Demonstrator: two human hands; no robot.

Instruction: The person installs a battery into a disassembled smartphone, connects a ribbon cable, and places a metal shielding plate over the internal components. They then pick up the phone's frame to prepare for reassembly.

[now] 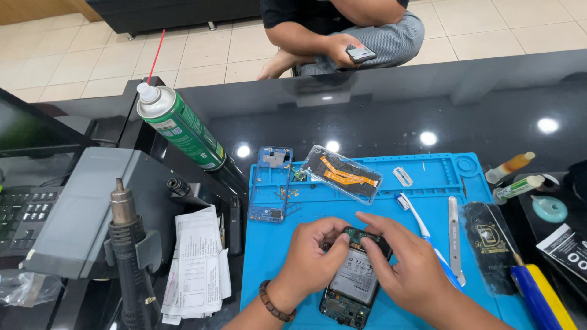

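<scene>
Nearest you, the opened phone [353, 287] lay on the blue mat [275, 244] on the bench, battery facing up. Your left hand [312, 256] and right hand [409, 269] had closed their fingers on its top edge from both sides, steadying it there. The blue frame [270, 183] and back cover [342, 173] sat further back, the toothbrush [422, 229] just beside your right hand.
</scene>
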